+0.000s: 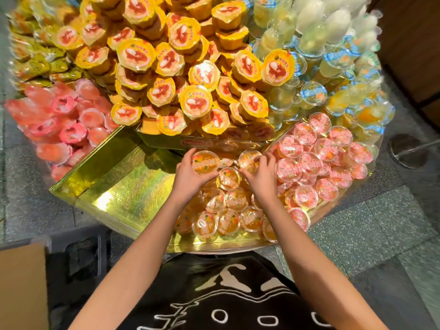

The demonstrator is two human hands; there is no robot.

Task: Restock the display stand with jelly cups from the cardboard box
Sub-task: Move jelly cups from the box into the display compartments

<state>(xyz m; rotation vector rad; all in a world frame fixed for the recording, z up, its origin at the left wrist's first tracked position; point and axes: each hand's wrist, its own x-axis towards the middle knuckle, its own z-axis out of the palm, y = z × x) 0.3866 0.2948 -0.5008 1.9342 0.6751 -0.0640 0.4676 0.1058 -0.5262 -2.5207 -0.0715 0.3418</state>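
A: Status?
B: Cardboard box corner at my lower left. Orange jelly cups lie piled in the display stand's gold compartment.
A: Hands?
B: Left hand fingers are curled round the near cup at the pile's far end. Right hand pinches the second cup just beside it. Yellow-lidded cups are stacked beyond.

cup lid labels too blurred, shirt lettering illegible
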